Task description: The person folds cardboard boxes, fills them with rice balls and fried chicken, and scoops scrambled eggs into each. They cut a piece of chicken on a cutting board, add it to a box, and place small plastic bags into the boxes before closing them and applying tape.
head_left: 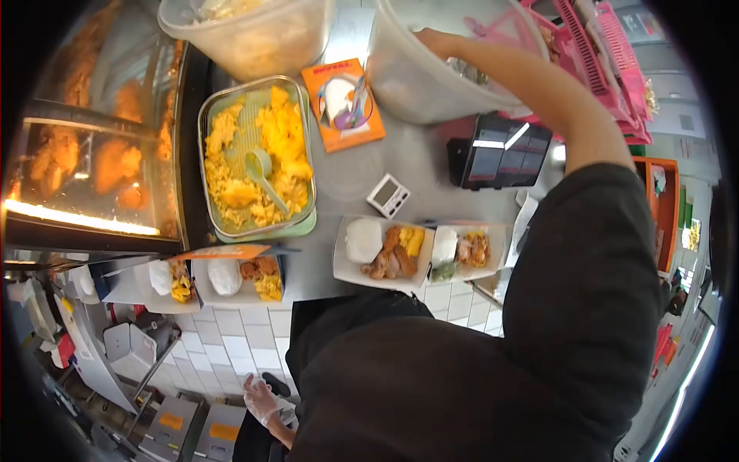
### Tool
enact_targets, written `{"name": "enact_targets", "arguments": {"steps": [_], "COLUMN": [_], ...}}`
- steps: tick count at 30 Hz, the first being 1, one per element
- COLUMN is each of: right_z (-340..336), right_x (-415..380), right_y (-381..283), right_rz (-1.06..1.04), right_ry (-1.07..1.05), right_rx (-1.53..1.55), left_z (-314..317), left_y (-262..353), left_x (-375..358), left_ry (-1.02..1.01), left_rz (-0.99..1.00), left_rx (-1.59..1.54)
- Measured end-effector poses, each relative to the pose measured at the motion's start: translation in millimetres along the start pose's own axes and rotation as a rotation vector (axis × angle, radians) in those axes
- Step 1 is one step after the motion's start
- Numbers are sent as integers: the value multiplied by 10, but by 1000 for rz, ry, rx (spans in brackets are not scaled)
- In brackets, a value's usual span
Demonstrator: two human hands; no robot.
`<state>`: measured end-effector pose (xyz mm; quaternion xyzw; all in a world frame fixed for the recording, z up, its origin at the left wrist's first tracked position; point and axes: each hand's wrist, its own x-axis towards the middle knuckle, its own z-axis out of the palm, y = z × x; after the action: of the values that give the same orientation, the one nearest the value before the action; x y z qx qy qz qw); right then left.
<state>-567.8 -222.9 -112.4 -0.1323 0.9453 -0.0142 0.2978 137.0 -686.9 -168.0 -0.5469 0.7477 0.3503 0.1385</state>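
My right arm reaches over a large translucent bin; my right hand is at its opening, fingers hidden. Low at the left, my left hand wears a clear glove, fingers loosely apart, holding nothing visible. Two open boxes at the counter's near edge hold white wrapped portions, browned pieces and yellow food. Two more boxes with similar food stand further left. A metal tray of yellow scrambled food holds a pale green scoop.
Beside the tray lies an orange card; a white timer is nearer. A dark tablet stands right. Another translucent bin is at the back, pink baskets back right, a lit glass food cabinet left.
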Motion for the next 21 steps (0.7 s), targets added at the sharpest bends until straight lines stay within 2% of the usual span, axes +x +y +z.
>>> {"name": "enact_targets", "arguments": {"steps": [2,4,5,6,7,10,11,12,14,15,16,18,19,21], "right_z": [-103,-242,-318,-369,-411,-509,-561,-591,-616,-633,-662,-307,-64,254], "right_x": [-45,-61,-107,-167,-231,-366,-441,-470,-439,-461,-439,-35,57,-55], "right_y": [25,184,242,306,337,408,359,318,333,369,440,683,832,775], "right_rz": [-13,-121,-157,-202,-245,-325,-249,-248,-286,-258,-136,98,-54,-121], "right_ry": [65,134,165,263,359,412,342,361,208,114,56,98,24,-13], "right_rx": [25,22,15,38,64,223,351,347,765,852,641,-429,-572,-573], "left_z": [103,135,170,204,211,198,184,177,189,178,179,151,140,210], "left_y": [80,93,140,160,201,347,364,371,279,191,140,177,203,132], "left_x": [42,150,194,240,271,321,330,335,369,416,461,429,411,420], "left_ry": [-63,-68,-100,-96,-97,-69,-73,-75,-33,-44,-54,-112,-173,-167], "left_rz": [17,172,197,216,244,353,363,372,438,404,369,326,270,331], "left_rx": [-113,-24,-174,-194,-164,-52,34,121,120,125,131,218,306,343]}}
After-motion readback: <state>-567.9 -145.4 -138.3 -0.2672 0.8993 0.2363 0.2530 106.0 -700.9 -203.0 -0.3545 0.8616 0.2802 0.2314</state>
